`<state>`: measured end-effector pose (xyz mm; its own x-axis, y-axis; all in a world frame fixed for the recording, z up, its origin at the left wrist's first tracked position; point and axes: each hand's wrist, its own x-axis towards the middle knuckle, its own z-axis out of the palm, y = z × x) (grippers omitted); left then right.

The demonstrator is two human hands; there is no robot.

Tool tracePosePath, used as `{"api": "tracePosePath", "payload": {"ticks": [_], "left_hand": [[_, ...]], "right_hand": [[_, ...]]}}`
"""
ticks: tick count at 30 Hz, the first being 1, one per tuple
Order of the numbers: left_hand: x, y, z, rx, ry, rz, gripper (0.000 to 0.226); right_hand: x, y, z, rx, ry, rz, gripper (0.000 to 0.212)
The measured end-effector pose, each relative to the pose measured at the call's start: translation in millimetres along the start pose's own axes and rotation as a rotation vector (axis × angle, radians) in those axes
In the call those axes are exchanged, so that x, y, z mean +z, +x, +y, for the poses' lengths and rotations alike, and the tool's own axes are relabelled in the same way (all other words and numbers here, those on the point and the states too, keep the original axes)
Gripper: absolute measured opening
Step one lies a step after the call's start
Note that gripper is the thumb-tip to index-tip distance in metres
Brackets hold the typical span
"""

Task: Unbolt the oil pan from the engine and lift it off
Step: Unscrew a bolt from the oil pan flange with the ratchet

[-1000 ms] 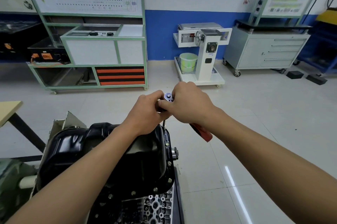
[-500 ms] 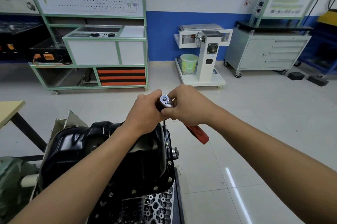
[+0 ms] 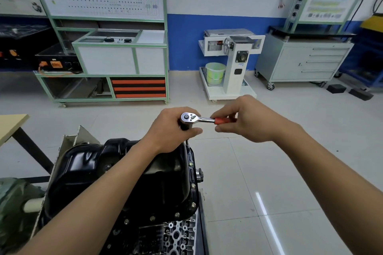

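Note:
The black oil pan [image 3: 87, 169] sits on top of the upturned engine [image 3: 176, 236] at the lower left, with several bolts along its right flange [image 3: 193, 185]. A ratchet wrench [image 3: 191, 118] with a red handle stands on a long extension whose tip reaches down to the pan's far right corner. My left hand [image 3: 172, 130] grips the extension just under the ratchet head. My right hand [image 3: 244, 120] holds the red handle, which points right.
A wooden table corner [image 3: 12, 126] stands at the left. Across the tiled floor are a green-framed training bench [image 3: 116, 57], a white machine stand with a green bucket [image 3: 215, 73], and a grey wheeled cabinet [image 3: 304, 62].
My right hand has swung the ratchet handle from pointing toward me and down-right to pointing straight right, uncovering the ratchet head. My left hand stays on the extension.

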<state>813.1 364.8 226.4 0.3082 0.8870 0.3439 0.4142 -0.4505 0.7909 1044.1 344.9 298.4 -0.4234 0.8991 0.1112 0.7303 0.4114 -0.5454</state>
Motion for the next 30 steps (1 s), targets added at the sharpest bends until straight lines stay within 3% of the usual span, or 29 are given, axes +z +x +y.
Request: {"api": "tracePosePath", "payload": {"ticks": [6, 9, 14, 17, 21, 24, 27, 30], "left_hand": [[-11.4, 3.3, 3.9, -0.04, -0.113, -0.174, 0.012], [-13.9, 5.3, 4.4, -0.044, -0.075, -0.169, 0.01], [-6.9, 3.7, 4.2, -0.056, -0.072, -0.083, 0.005], [-2.4, 3.5, 4.2, -0.049, -0.051, -0.019, 0.011], [0.5, 2.6, 3.4, -0.013, -0.005, 0.013, 0.009], [1.6, -0.5, 2.0, 0.014, -0.001, 0.011, 0.015], [-1.2, 0.3, 0.9, -0.004, -0.024, 0.019, 0.013], [-4.7, 0.9, 1.5, -0.052, -0.06, 0.015, 0.007]], "right_hand": [[9.6, 24.0, 8.7, -0.116, -0.3, 0.18, 0.026], [18.2, 32.1, 12.5, -0.14, -0.316, 0.217, 0.029], [31.8, 8.6, 24.6, -0.177, -0.198, 0.376, 0.03], [37.3, -21.2, 23.3, -0.158, -0.041, 0.355, 0.032], [78.2, -58.9, -1.0, -0.119, 0.015, 0.257, 0.058], [100.9, -67.9, -12.3, -0.08, 0.004, 0.325, 0.067], [91.1, -61.1, -7.7, -0.097, 0.035, 0.355, 0.053], [70.2, -46.5, 9.4, -0.056, 0.384, 0.353, 0.034]]}}
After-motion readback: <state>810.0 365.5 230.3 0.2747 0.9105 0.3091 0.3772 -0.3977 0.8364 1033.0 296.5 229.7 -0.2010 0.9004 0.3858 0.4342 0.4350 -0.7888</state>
